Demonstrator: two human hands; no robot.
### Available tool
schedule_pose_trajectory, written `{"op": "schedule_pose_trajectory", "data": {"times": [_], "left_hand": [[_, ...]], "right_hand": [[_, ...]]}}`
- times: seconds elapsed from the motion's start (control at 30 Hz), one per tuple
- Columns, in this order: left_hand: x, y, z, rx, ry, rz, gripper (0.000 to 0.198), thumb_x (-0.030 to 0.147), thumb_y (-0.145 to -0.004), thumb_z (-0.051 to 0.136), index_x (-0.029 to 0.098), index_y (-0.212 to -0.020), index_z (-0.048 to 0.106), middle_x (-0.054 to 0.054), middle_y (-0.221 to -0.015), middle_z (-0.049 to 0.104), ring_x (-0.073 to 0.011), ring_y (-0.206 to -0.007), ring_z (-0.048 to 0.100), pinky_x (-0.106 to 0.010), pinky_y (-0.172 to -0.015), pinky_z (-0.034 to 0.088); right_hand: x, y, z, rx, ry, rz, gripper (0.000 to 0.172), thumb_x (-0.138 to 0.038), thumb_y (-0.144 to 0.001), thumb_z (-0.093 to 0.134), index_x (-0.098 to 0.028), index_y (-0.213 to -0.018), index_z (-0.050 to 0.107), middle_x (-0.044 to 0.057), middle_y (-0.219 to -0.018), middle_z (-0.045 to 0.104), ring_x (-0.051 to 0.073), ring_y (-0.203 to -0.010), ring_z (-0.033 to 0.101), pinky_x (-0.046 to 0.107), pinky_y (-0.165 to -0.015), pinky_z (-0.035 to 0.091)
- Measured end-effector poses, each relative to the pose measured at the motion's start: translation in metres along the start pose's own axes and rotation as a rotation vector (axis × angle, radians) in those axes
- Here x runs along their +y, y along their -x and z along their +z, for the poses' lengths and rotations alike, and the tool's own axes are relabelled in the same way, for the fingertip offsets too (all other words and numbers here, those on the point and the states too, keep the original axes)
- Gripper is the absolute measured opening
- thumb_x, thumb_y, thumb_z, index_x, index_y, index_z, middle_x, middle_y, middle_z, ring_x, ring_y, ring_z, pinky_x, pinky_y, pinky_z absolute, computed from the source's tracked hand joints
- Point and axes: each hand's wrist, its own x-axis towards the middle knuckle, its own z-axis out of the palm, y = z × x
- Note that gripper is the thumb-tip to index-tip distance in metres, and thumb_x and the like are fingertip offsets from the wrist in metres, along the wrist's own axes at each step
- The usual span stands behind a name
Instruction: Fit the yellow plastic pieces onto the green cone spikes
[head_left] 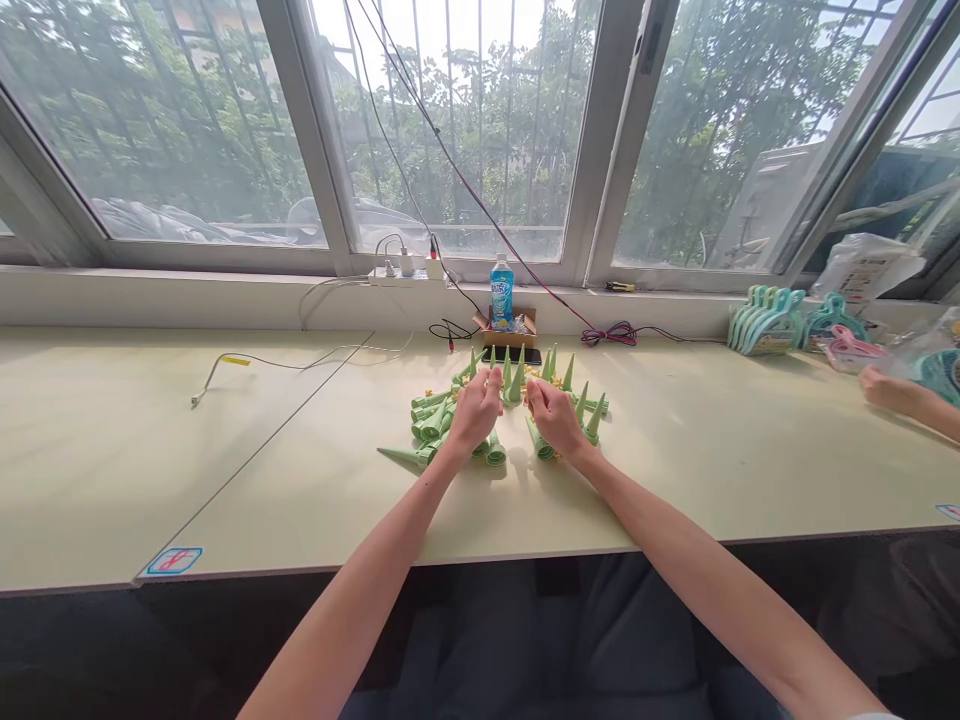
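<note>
Several light green plastic cones (431, 425) lie on their sides in a loose heap on the table, most of them to the left. Others stand upright with their points up, such as the green cone (516, 383) between and beyond my hands. Small yellow-orange pieces (579, 396) are scattered among them. My left hand (478, 405) is closed above the left part of the heap, fingers curled together. Facing it, my right hand (553, 412) is also closed, over the right part. What either hand holds, if anything, is hidden by the fingers.
Behind the cones lie a dark phone (511, 355) and a small cardboard box (510, 338) with a blue-labelled bottle (502, 292). Cables (611, 333) run along the back. On the right are teal hangers (766, 320) and another person's hand (889, 390). A bent wire (214, 378) lies left.
</note>
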Motion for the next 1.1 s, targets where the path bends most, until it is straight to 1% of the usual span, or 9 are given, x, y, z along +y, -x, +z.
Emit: {"op": "schedule_pose_trajectory", "data": {"times": [0.1,0.2,0.27,0.33,0.47,0.73,0.9,1.0,1.1], "left_hand": [[-0.002,-0.001,0.001,-0.092,0.045,-0.046,0.049,0.063,-0.093,0.032,0.020,-0.091,0.056,0.001,-0.051,0.057,-0.0142,-0.047,0.049,-0.024,-0.050,0.038],[-0.003,-0.002,0.001,-0.156,0.129,-0.101,0.047,0.063,-0.089,0.042,0.018,-0.095,0.056,0.000,-0.057,0.062,-0.0101,-0.039,0.041,-0.023,-0.042,0.033],[-0.003,-0.003,0.001,-0.179,0.192,-0.149,0.046,0.062,-0.087,0.048,0.018,-0.097,0.056,0.000,-0.059,0.063,-0.0072,-0.034,0.035,-0.021,-0.038,0.028],[-0.003,-0.004,0.000,-0.202,0.243,-0.185,0.046,0.061,-0.085,0.053,0.018,-0.099,0.056,0.000,-0.062,0.063,-0.0053,-0.032,0.032,-0.020,-0.036,0.024],[-0.002,-0.002,-0.001,-0.225,0.291,-0.221,0.044,0.059,-0.082,0.059,0.018,-0.099,0.055,-0.001,-0.067,0.065,-0.0042,-0.032,0.033,-0.019,-0.034,0.022],[0.006,0.001,-0.006,-0.255,0.298,-0.226,0.044,0.053,-0.080,0.065,0.018,-0.104,0.052,-0.004,-0.080,0.066,-0.0030,-0.036,0.036,-0.019,-0.035,0.026],[0.009,0.002,-0.007,-0.236,0.297,-0.219,0.045,0.048,-0.080,0.066,0.019,-0.110,0.050,-0.001,-0.077,0.063,-0.0037,-0.038,0.039,-0.020,-0.036,0.029],[0.009,0.003,-0.007,-0.228,0.291,-0.194,0.045,0.047,-0.080,0.067,0.019,-0.111,0.050,0.000,-0.079,0.060,-0.0038,-0.040,0.041,-0.020,-0.037,0.031],[0.008,0.003,-0.006,-0.224,0.270,-0.148,0.042,0.045,-0.080,0.066,0.020,-0.111,0.050,0.000,-0.085,0.059,-0.0032,-0.041,0.043,-0.020,-0.038,0.034]], "right_hand": [[-0.001,0.001,0.000,-0.016,-0.011,-0.019,0.044,-0.051,-0.098,0.034,-0.021,-0.066,0.041,-0.003,-0.055,0.043,0.012,-0.049,0.038,0.026,-0.051,0.030],[0.000,0.001,0.000,-0.034,-0.008,-0.036,0.043,-0.051,-0.098,0.035,-0.022,-0.067,0.040,-0.003,-0.056,0.043,0.012,-0.050,0.038,0.027,-0.052,0.030],[0.002,0.000,0.000,-0.038,-0.010,-0.036,0.043,-0.051,-0.098,0.035,-0.022,-0.067,0.040,-0.003,-0.056,0.043,0.012,-0.050,0.038,0.027,-0.052,0.030],[0.004,0.000,0.001,-0.040,-0.016,-0.030,0.042,-0.051,-0.098,0.035,-0.022,-0.067,0.039,-0.003,-0.056,0.043,0.012,-0.050,0.038,0.027,-0.052,0.030],[0.006,0.000,0.001,-0.041,-0.029,-0.013,0.041,-0.050,-0.098,0.035,-0.022,-0.068,0.037,-0.003,-0.055,0.043,0.013,-0.050,0.038,0.027,-0.051,0.030],[0.005,0.000,-0.001,-0.035,-0.014,0.004,0.042,-0.052,-0.097,0.036,-0.022,-0.068,0.037,-0.004,-0.055,0.041,0.013,-0.050,0.039,0.027,-0.052,0.031],[0.005,0.000,-0.001,-0.046,-0.003,-0.001,0.042,-0.052,-0.097,0.035,-0.022,-0.068,0.040,-0.004,-0.054,0.041,0.013,-0.050,0.038,0.027,-0.052,0.031],[0.004,0.000,-0.002,-0.048,0.002,-0.003,0.043,-0.051,-0.098,0.034,-0.022,-0.068,0.040,-0.003,-0.053,0.041,0.013,-0.049,0.038,0.028,-0.053,0.031],[0.003,0.000,-0.002,-0.042,0.018,-0.016,0.044,-0.051,-0.098,0.033,-0.022,-0.066,0.038,-0.003,-0.054,0.041,0.013,-0.050,0.038,0.028,-0.053,0.031]]}}
